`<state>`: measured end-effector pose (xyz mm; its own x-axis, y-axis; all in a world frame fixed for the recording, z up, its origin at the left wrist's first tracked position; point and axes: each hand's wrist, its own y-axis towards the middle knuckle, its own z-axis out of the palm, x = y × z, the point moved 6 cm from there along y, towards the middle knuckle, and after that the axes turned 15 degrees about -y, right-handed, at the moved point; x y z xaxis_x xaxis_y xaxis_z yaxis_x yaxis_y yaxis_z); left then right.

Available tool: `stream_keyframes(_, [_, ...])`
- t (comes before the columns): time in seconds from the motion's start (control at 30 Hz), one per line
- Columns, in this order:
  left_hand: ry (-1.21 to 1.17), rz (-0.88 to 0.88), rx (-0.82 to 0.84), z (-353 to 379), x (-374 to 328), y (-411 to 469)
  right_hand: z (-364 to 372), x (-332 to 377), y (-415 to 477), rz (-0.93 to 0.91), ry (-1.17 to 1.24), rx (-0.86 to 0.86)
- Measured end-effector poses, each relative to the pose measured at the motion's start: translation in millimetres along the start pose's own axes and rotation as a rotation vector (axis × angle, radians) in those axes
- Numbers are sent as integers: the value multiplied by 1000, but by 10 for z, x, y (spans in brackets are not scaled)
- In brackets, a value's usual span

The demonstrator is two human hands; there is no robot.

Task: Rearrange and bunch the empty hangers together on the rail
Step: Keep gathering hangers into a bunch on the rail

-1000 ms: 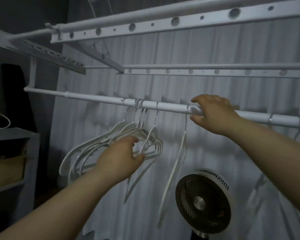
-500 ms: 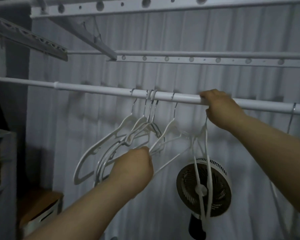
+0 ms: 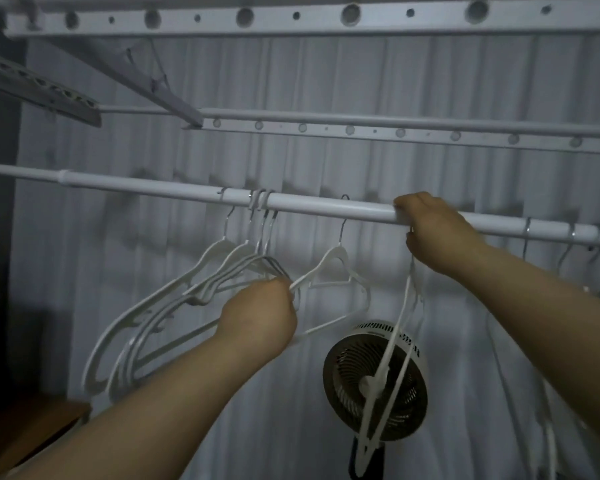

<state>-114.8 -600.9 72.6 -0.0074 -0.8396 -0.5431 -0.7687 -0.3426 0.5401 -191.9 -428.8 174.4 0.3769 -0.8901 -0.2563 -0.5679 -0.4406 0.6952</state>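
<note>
A white rail (image 3: 153,187) runs across the view. Several white empty hangers (image 3: 174,299) hang bunched on it left of centre, and my left hand (image 3: 260,317) is closed around their lower right ends. One more white hanger (image 3: 336,268) hangs alone just to the right, its arm reaching my left hand. My right hand (image 3: 433,230) rests on the rail and pinches the hook of another white hanger (image 3: 392,358), which hangs edge-on below it. Further hooks (image 3: 568,233) sit at the rail's right end.
A round fan (image 3: 347,375) stands low behind the hangers, in front of a white curtain (image 3: 326,81). Perforated rack bars (image 3: 326,15) run overhead and behind. A brown box (image 3: 32,431) sits at the lower left.
The view has shifted slightly. The lone hanger now hangs further from the bunch. My right hand stays on the rail over the edge-on hanger; my left hand keeps hold of the bunch.
</note>
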Motion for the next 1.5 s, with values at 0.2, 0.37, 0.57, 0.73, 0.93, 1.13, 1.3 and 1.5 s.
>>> stream_keyframes(0.2, [102, 9, 11, 222, -93, 44, 9, -210, -60, -11, 4, -9])
stream_keyframes(0.37, [125, -35, 61, 312, 9, -62, 21, -294, -98, -47, 7, -25])
stream_keyframes(0.57, [38, -6, 1, -12, 202, -529, -98, -152, -172, -165, 45, -124])
stream_keyframes(0.73, [2, -12, -40, -358, 373, -1012, -171, 267, -285, -327, 127, -5])
stream_keyframes(0.93, [0, -60, -94, -726, 531, -1480, -133, 651, -493, -428, 231, 394])
stream_keyframes(1.13, [-179, -14, 43, -1048, 814, -1711, -355, 900, -689, -391, 601, 554])
stream_keyframes(1.3, [-262, -18, 53, -1303, 1078, -1904, -587, 1214, -950, -350, 831, 681])
stream_keyframes(1.5, [-216, -58, -121, -1420, 1185, -2101, -750, 1452, -1317, -198, 1036, 785])
